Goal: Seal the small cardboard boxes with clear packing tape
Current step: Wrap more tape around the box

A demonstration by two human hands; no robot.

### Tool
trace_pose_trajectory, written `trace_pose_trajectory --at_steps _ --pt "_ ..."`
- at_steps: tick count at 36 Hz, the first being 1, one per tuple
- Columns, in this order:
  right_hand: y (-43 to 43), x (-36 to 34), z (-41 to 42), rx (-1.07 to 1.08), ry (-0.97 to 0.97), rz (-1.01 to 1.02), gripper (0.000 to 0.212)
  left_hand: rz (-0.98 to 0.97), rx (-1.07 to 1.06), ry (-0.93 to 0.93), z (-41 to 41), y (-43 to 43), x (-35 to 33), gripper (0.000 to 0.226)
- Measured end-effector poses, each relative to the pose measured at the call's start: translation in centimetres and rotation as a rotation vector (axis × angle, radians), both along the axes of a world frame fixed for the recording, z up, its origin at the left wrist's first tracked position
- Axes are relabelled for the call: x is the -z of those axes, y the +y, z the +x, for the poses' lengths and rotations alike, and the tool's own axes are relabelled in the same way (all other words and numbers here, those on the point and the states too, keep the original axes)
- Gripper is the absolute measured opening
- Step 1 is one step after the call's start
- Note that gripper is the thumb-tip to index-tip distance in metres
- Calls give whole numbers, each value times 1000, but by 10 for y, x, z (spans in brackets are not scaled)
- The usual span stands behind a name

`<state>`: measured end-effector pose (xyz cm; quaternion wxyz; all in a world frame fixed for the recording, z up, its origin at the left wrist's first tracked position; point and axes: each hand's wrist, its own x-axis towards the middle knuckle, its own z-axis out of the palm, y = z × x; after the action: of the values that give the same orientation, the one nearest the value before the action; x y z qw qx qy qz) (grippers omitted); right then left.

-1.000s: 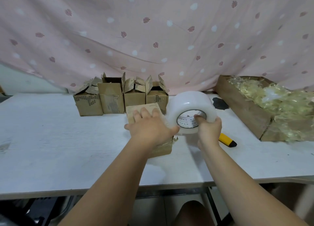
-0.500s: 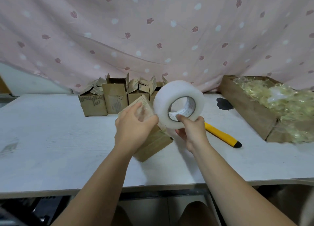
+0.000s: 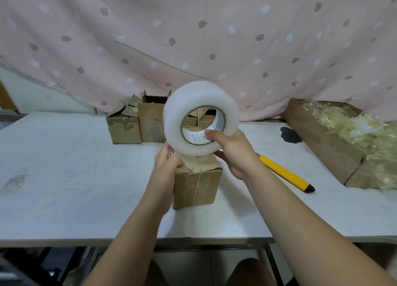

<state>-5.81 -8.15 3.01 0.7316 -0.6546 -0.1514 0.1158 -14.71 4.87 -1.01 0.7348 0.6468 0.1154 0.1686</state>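
Now upright on table point(image 3: 64, 178), box point(image 3: 196, 187) is no longer tilted; right hand point(image 3: 234, 154) grips tape roll point(image 3: 174, 124) through its core, directly above box top; left hand point(image 3: 166, 163) at box's upper-left edge, grip unclear: blur.

Around the work table

A pink curtain point(image 3: 214, 38) with leaf prints and pale dots fills the upper frame. Below it is a white table point(image 3: 64, 178). At right lie a yellow utility knife point(image 3: 285, 174), a dark stain point(image 3: 290, 135) and a long brown tray point(image 3: 322, 144) of yellowish plastic scraps point(image 3: 354, 131).

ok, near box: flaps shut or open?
Shut. The near box has flaps flat on top, wrinkled tape running down its front.
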Motion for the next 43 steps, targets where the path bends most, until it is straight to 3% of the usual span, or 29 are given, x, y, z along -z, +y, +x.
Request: trace_pose_trajectory --at_steps 3,7,11,21,25,29,35,43 --pt "6 2 -3 8 -41 -17 18 176 -76 -21 3 11 -11 68" --pt "7 6 -3 38 -81 -13 20 227 39 -63 4 15 -16 37" --pt "3 4 -2 8 -104 -70 22 203 70 -53 8 19 -11 32" --pt "-1 -11 9 95 -142 -239 9 322 266 102 8 33 -12 35" --pt "-4 -15 14 144 -112 -156 4 432 226 133 4 32 -16 62" --pt "-21 -16 25 256 -95 -85 11 370 225 134 5 31 -11 38" --pt "-52 10 34 374 -23 -129 12 273 187 144 9 30 -5 39" --pt "-55 44 36 362 140 -97 6 198 176 159 7 24 -12 50"
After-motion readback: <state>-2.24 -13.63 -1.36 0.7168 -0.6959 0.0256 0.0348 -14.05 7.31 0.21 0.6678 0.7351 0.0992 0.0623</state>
